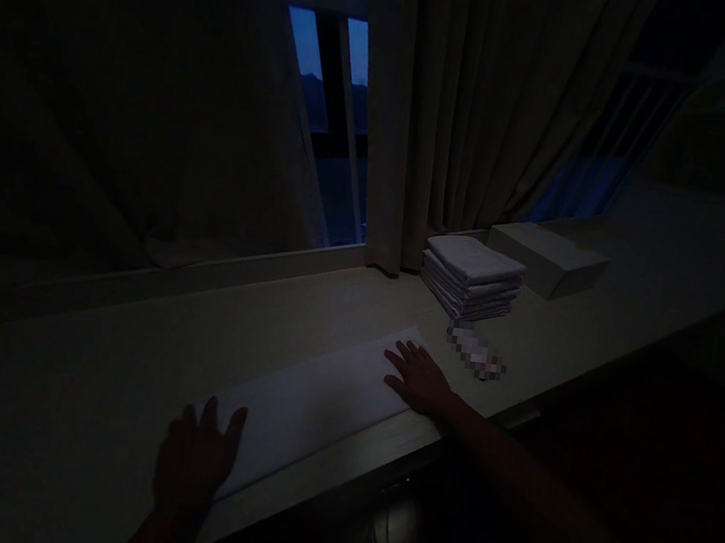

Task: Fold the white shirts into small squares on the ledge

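Observation:
A white cloth (312,406), folded into a long flat strip, lies along the pale counter near its front edge. My left hand (199,450) rests at the strip's left end, fingers spread and thumb out towards the cloth. Flat on the right end lies my right hand (419,380), its fingers stretched out and apart. Neither hand grips anything. Beyond my right hand stands a neat stack of folded white cloths (471,276). The light is dim, so the cloth's left end is hard to make out under my left hand.
The pale counter (128,348) runs along a window (335,65) with long curtains (482,101). A pale box (549,259) sits behind the cloth stack. A small blurred-out item (477,352) lies in front of the stack. The counter's front edge drops to a dark floor.

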Available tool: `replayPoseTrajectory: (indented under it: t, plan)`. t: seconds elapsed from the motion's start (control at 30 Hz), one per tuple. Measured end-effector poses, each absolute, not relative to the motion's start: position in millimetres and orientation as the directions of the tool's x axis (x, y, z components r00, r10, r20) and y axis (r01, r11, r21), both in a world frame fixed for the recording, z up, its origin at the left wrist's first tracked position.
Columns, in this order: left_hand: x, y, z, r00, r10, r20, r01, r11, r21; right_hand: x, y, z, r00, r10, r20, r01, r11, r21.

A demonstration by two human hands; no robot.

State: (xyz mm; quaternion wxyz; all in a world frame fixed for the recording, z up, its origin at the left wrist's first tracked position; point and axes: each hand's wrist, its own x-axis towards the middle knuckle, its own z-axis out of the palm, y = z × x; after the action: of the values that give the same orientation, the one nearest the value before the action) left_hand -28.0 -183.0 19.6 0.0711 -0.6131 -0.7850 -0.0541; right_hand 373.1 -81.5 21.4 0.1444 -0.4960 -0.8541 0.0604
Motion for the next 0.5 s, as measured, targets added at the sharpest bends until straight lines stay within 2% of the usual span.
replayPoseTrajectory:
  t: [0.13,0.2,0.27,0.3,0.37,0.43,0.5]
  plan:
    - [-34.5,-183.2,14.7,-0.405,0.891,0.207,0.914,0.397,0.080,372.4,-81.3,19.2,-0.453,0.872,0.184,0.836,0.488,-0.253]
    - [-29.0,-178.7,16.7,-0.467,0.859,0.211,0.883,0.463,0.069,371.9,-81.7,19.7,-0.445,0.878,0.177,0.841,0.478,-0.254]
    - [-16.9,-171.8,23.5,-0.454,0.855,0.251,0.885,0.464,0.023,371.6,-82.4,21.4,-0.443,0.880,0.173,0.845,0.474,-0.247]
    - [-7.8,-167.4,28.1,-0.407,0.870,0.278,0.905,0.426,-0.006,371.5,-82.8,22.4,-0.445,0.879,0.172,0.845,0.476,-0.243]
    - [16.3,-156.6,36.7,-0.222,0.926,0.305,0.966,0.251,-0.060,371.3,-83.5,24.5,-0.448,0.877,0.171,0.847,0.478,-0.233]
    - [44.4,-144.1,40.7,0.006,0.964,0.266,0.996,0.018,-0.086,370.9,-84.1,26.1,-0.444,0.879,0.174,0.851,0.475,-0.224]
    - [69.5,-132.2,38.1,0.144,0.970,0.197,0.989,-0.132,-0.072,370.6,-84.4,26.8,-0.440,0.882,0.167,0.856,0.468,-0.218]
